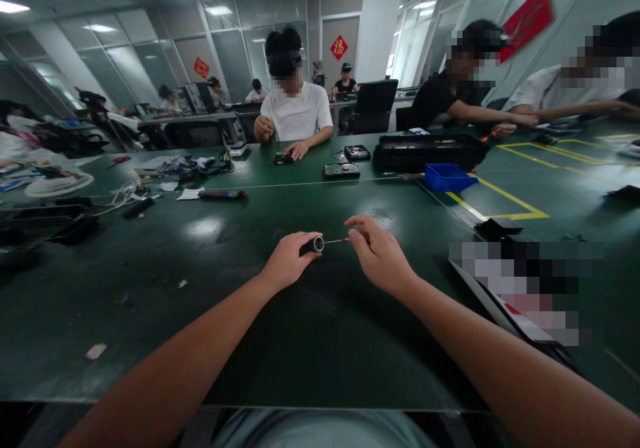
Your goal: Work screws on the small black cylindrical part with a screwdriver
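My left hand (289,259) is closed round a short black cylinder (319,243), whose round end shows a silvery ring and faces right. Much of its body is hidden by my fingers. From the right, my right hand (376,251) pinches a thin screwdriver (336,241) with a slim metal shaft and a bit of red at the grip. Its shaft points left, with the tip at or very close to the cylinder's ringed end; whether they touch I cannot tell. Both hands are above the green table (320,348).
Across the table a person in a white shirt (297,115) handles a dark part. Circuit-board drives (341,171), a long black casing (430,153) and a blue tray (449,177) lie ahead. Leftward are a pen-shaped electric screwdriver (223,195) and cables (123,197). A laptop-like panel (493,295) is on the right.
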A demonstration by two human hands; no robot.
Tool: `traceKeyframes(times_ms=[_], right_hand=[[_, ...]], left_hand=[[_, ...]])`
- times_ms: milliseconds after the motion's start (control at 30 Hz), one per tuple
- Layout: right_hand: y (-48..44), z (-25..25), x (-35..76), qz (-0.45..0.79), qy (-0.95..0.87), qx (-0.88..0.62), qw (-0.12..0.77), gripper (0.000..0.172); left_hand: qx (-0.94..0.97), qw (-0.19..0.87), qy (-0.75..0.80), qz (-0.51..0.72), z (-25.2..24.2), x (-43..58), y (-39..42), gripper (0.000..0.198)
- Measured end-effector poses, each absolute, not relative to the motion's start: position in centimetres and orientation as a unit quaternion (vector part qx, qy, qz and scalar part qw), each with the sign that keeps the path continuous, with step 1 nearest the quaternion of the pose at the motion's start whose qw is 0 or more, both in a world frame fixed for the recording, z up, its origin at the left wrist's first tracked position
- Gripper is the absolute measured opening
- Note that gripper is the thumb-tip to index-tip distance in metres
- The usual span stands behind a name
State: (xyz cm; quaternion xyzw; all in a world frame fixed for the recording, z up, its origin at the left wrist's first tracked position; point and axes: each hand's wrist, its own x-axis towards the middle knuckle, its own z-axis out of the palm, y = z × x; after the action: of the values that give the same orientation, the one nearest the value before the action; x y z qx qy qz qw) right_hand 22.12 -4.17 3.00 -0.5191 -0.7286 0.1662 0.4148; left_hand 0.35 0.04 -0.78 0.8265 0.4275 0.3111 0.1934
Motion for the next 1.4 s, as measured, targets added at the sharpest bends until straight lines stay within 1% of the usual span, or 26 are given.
traceKeyframes(times_ms=[133,233,333,433,600,700,767,833,900,1100,1400], right_hand=[[-4.4,3.2,22.2,0.191,-0.728,-0.511,0.415,0.022],[-4.4,3.2,22.2,0.196,-0.718,-0.524,0.415,0.025],[-4.1,2.9,22.1,0.218,-0.691,-0.519,0.453,0.022],[-3.7,2.2,22.0,0.288,-0.645,-0.494,0.507,0.024],[-2.9,1.3,21.6,0.384,-0.567,-0.459,0.566,0.032],[-2.4,0.9,21.6,0.447,-0.489,-0.444,0.602,0.032],[-2.1,0.8,21.7,0.489,-0.439,-0.440,0.611,0.030],[-1.8,0.7,21.9,0.520,-0.413,-0.448,0.598,0.028],[-1.7,0.7,22.2,0.512,-0.416,-0.470,0.586,0.029],[-1.8,0.7,22.4,0.397,-0.494,-0.498,0.592,0.034],[-2.3,1.0,22.3,0.355,-0.558,-0.482,0.575,0.031]], left_hand=[[0.825,0.193,0.435,0.306,-0.7,0.4,0.0,0.038],[0.826,0.193,0.436,0.301,-0.7,0.4,0.0,0.038],[0.824,0.191,0.437,0.307,-0.6,0.4,0.0,0.038],[0.821,0.190,0.440,0.311,-0.6,0.4,-0.1,0.038],[0.820,0.185,0.441,0.315,-0.6,0.5,0.0,0.040],[0.836,0.165,0.415,0.319,-0.5,0.3,0.2,0.041],[0.852,0.142,0.401,0.307,-0.3,0.2,0.3,0.040],[0.862,0.124,0.402,0.282,-0.2,0.1,0.4,0.039],[0.863,0.119,0.416,0.259,-0.2,0.0,0.5,0.039],[0.857,0.130,0.427,0.258,-0.2,0.1,0.4,0.038],[0.852,0.135,0.430,0.268,-0.3,0.2,0.3,0.039]])
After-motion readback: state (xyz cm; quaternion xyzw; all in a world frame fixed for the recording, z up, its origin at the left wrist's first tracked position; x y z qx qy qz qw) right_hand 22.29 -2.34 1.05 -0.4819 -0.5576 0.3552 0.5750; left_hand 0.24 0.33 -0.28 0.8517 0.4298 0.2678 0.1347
